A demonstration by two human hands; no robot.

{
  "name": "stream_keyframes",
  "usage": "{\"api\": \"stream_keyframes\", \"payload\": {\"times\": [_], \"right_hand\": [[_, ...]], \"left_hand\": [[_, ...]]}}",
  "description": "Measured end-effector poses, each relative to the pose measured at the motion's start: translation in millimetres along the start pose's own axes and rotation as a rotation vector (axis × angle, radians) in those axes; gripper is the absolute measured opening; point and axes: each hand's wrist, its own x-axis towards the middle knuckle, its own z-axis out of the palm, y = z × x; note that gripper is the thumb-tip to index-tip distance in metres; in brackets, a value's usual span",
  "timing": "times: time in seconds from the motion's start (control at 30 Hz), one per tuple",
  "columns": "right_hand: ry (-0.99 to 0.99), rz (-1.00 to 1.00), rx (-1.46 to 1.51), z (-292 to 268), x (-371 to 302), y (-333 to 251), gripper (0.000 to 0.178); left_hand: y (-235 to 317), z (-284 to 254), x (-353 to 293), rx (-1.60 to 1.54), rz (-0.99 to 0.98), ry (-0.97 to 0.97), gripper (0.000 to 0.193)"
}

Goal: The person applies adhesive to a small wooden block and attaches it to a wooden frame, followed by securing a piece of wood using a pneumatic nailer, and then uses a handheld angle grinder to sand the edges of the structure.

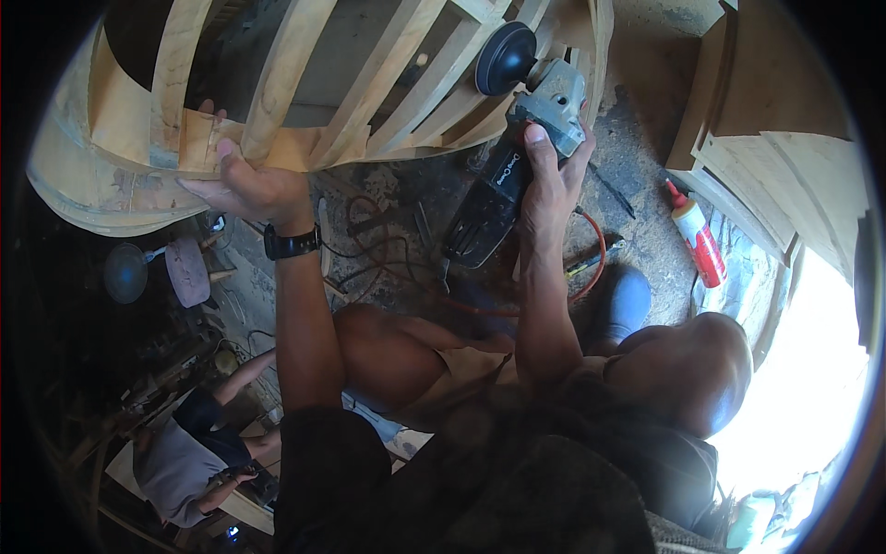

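A curved wooden frame with several pale slats [288,69] spans the top of the view. My left hand [257,189] is closed around its lower rail, thumb on the near side and fingertips showing behind the wood. In my right hand [551,189] is a black and grey angle grinder [484,198], gripped near its metal head. The grinder's round, dark pad [505,60] faces the slats at the frame's right part. Whether the pad touches the wood, I cannot tell. A dark watch [293,243] is on my left wrist.
An orange cable [602,263] loops over the stained floor beside my foot [628,300]. At the right, a red and white bottle [699,235] stands near a wooden furniture piece [784,189]. A co-worker [185,452] is at the lower left, near a padded stool [188,272].
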Motion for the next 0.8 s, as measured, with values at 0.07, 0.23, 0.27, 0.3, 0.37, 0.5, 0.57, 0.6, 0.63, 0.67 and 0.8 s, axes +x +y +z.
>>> {"api": "stream_keyframes", "payload": {"times": [0.07, 0.23, 0.27, 0.3, 0.37, 0.5, 0.57, 0.6, 0.63, 0.67, 0.8], "right_hand": [[0.043, 0.025, -0.028, -10.0, 6.4, 10.6, 0.069], [-0.076, 0.084, -0.001, -34.9, -0.9, 20.7, 0.057], [-0.103, 0.140, 0.100, -38.7, -3.1, 21.5, 0.058], [-0.127, 0.198, 0.198, -42.1, -4.4, 22.3, 0.059], [-0.147, 0.210, 0.247, -56.6, 2.1, 20.4, 0.062], [-0.120, 0.178, 0.198, -66.1, 1.2, 16.1, 0.068], [-0.172, 0.192, 0.148, -64.6, 1.1, 14.0, 0.068], [-0.192, 0.193, 0.124, -64.7, 2.4, 9.5, 0.068], [-0.224, 0.215, 0.136, -66.7, 5.8, 5.2, 0.066], [-0.226, 0.195, 0.104, -62.1, 7.5, 3.7, 0.066], [-0.293, 0.140, 0.025, -32.0, 13.0, -4.0, 0.061]], "left_hand": [[-2.5, -2.0, -0.9, -0.015, 0.003, -0.001, 0.075], [-8.2, -3.8, 1.4, -0.037, 0.014, -0.071, 0.065], [-9.3, -7.4, 2.6, -0.103, -0.026, -0.100, 0.063], [-11.1, -10.2, 5.7, -0.172, -0.063, -0.129, 0.061], [-16.5, -3.0, 0.4, -0.323, -0.102, -0.160, 0.045], [-32.8, -3.2, -9.7, -0.516, -0.122, -0.179, 0.039], [-28.7, 0.6, -13.8, -0.660, -0.137, -0.187, 0.031], [-19.4, 4.6, -13.8, -0.719, -0.176, -0.191, 0.025], [-12.2, 7.3, -13.4, -0.800, -0.268, -0.219, 0.021], [-11.1, 1.7, -11.4, -0.787, -0.327, -0.284, 0.018], [-12.1, 0.8, -5.2, -0.701, -0.167, -0.270, 0.017]]}}
